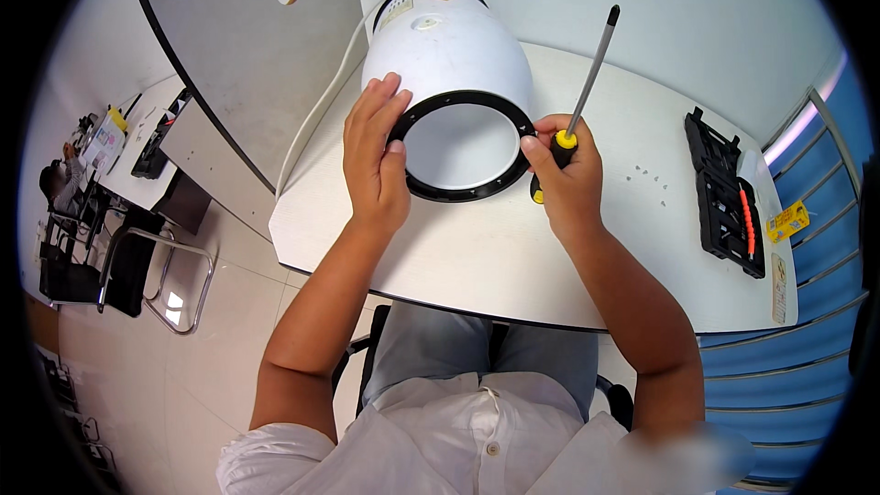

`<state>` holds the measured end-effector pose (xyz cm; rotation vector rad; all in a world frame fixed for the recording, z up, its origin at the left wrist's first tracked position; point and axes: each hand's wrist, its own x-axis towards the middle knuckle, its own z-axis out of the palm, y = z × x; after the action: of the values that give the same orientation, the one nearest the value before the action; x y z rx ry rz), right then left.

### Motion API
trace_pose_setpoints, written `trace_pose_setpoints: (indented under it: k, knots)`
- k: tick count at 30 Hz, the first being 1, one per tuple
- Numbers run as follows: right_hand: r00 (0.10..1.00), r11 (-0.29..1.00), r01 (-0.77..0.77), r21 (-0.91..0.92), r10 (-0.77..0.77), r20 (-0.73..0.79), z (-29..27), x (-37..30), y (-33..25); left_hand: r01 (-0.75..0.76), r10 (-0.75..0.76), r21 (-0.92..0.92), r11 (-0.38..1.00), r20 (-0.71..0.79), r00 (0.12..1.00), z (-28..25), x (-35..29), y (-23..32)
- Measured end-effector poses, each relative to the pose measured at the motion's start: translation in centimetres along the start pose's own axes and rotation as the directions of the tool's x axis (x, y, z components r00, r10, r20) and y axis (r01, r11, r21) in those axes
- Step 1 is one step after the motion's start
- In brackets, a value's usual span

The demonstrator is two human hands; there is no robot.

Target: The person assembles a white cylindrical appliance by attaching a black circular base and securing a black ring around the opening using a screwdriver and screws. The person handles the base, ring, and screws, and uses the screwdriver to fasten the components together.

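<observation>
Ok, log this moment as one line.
left hand: on housing and ring | right hand: holding screwdriver, at ring | small parts: loose on table | case: open, at right

The left hand [374, 170] lies with its fingers along the side of a white rounded appliance housing [449, 60], thumb at the black ring [467, 194] around its opening; the right hand [573, 179] grips a black-and-yellow-handled screwdriver [591, 78], shaft up, beside the ring's right edge; tiny silvery pieces [645, 170], too small to identify, lie scattered on the white table [495, 266] between that hand and 1 open black tool case [708, 165].
</observation>
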<state>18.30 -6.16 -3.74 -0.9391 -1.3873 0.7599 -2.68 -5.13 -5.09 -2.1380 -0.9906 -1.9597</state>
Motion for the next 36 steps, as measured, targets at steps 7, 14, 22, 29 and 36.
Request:
trace_pose_setpoints:
  k: [7,14,22,29,36]
  knots:
    - [1.0,1.0,0.019,-0.009,-0.019,0.002,0.1,0.0,-0.1,-0.02,0.021,0.018,1.0,-0.008,1.0,0.1,-0.1,0.1]
    - [1.0,1.0,0.02,-0.007,-0.02,-0.004,0.1,0.0,-0.4,-0.125,0.125,0.004,0.992,-0.014,0.992,0.8,0.0,-0.4]
    - [1.0,1.0,-0.018,0.004,0.018,0.006,-0.1,0.2,-0.2,-0.131,0.134,0.048,0.99,-0.054,0.99,1.4,-0.1,-0.4]
    - [0.999,0.999,-0.038,0.038,0.036,0.034,-1.3,0.1,0.2,-0.14,0.146,0.094,0.986,-0.058,0.988,1.8,-0.1,-0.7]
    - [0.925,0.926,-0.376,-0.016,0.377,0.046,-13.9,-1.2,-2.3,-0.148,0.159,0.148,0.978,-0.06,0.985,1.7,0.1,0.4]
